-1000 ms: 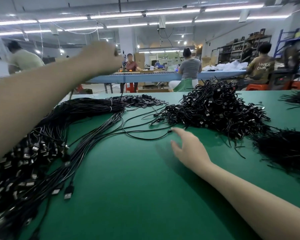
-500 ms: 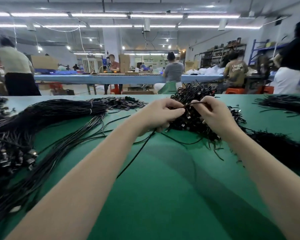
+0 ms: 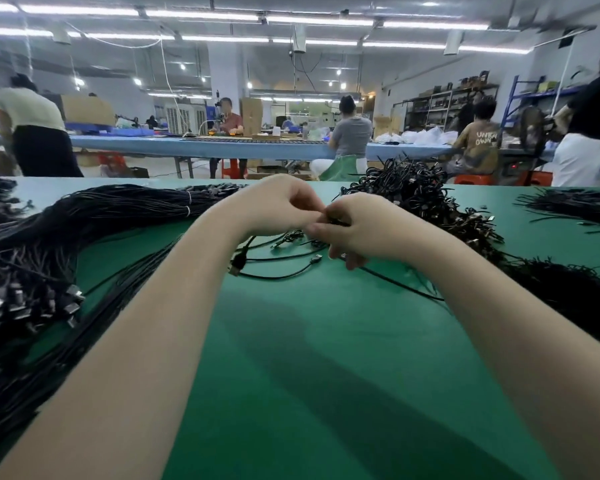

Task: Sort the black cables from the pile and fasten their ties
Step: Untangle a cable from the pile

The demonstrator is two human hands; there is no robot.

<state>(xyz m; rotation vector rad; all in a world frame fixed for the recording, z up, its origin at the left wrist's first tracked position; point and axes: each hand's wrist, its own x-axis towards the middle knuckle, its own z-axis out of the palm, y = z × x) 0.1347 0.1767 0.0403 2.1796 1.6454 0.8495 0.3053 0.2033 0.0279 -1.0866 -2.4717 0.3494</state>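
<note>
hands (image 3: 321, 221) now together (pinching cable (image 3: 338, 221)), near pile (image 3: 420, 195)

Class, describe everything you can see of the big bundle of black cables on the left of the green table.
The bundle is a thick sheaf of thin black cables, seemingly plastic-sheathed, lying flat on the green table. It sweeps in a curve from the far middle to the near left edge. Two pale ties bind it near the far end. At the near end it fans out into many black plugs with metal tips. Neither hand touches it.

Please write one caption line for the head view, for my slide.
Both hands, left hand and right hand, pinch a black cable above the green table.
</note>
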